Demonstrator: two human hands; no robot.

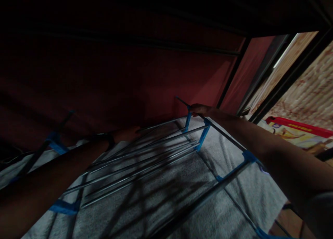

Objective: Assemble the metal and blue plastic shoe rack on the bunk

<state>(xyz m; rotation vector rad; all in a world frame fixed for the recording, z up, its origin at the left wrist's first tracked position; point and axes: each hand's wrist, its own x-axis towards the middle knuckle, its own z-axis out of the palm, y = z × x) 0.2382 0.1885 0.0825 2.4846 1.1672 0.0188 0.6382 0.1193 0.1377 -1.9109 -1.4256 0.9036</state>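
A rack of thin metal tubes (145, 160) with blue plastic connectors (204, 135) lies tilted before me. My right hand (199, 109) is stretched to its far right corner, its fingers closed around the rod by a blue connector. Across the rack's back, my left hand (127, 133) is at the rearmost tube and appears closed on it; deep shadow hides most of its fingers. A dark band circles the left wrist. Nearer to me, a thicker dark tube (197, 201) runs diagonally between blue corner pieces.
Grey fabric (234, 197) lies beneath the rack. Behind it rises a dark red panel (161, 83) with dark frame bars. At right, past a dark post (288, 72), there is a red-and-yellow printed package (299, 129) beside a patterned, rippled surface.
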